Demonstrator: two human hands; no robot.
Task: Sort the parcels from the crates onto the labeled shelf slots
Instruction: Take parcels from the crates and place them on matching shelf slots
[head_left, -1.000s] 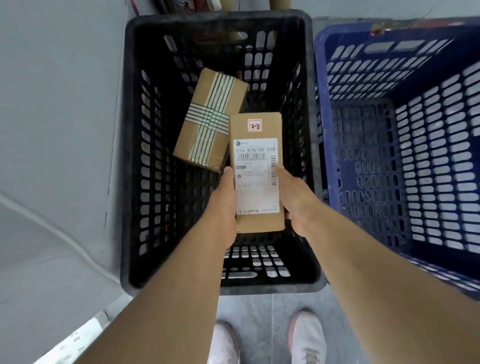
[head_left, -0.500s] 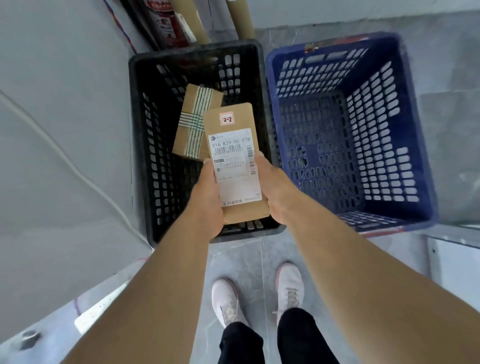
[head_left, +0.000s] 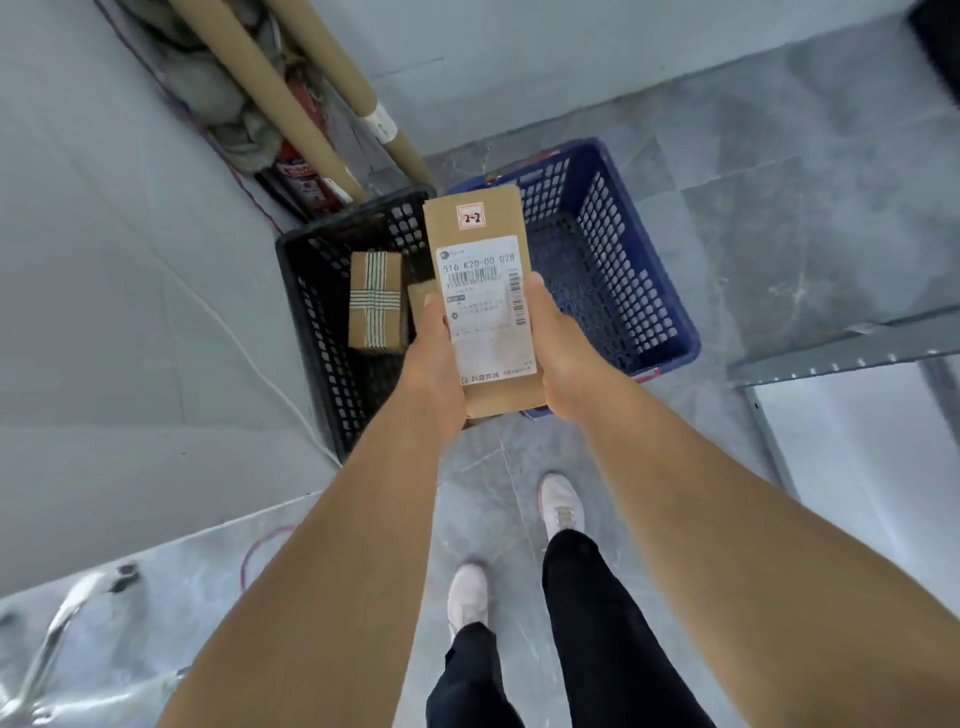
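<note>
- Up near the middle of the view, the left hand (head_left: 434, 358) and the right hand (head_left: 558, 358) hold one brown parcel (head_left: 480, 223) between them; the left hand grips its left edge and the right hand grips its right edge; both thumbs lie on its top face
- That parcel is long and flat; it is up in the air over the place where the two crates meet; its far end points to 12 o'clock; a big white label (head_left: 485, 312) covers much of its face; a little sticker (head_left: 470, 217) near the far end says "2-2"
- At 9 o'clock from the hands, the black crate (head_left: 311, 312) sits on the floor; a striped-tape parcel (head_left: 375, 299) lies inside it; at that one's 3 o'clock a bit of another brown box (head_left: 418, 299) peeks out by the left thumb, mostly hidden
- At 2 o'clock from the hands, the blue crate (head_left: 623, 270) stands just beside the black one
- At 11 o'clock, past the black crate, long cardboard tubes (head_left: 270, 98) lean in the corner; a red fire extinguisher (head_left: 304, 176) is next to them
- At 3 o'clock, well apart, a grey metal shelf (head_left: 841, 348) shows
- At 6 o'clock, two pale shoes (head_left: 467, 592) stand on the grey floor (head_left: 779, 208)
</note>
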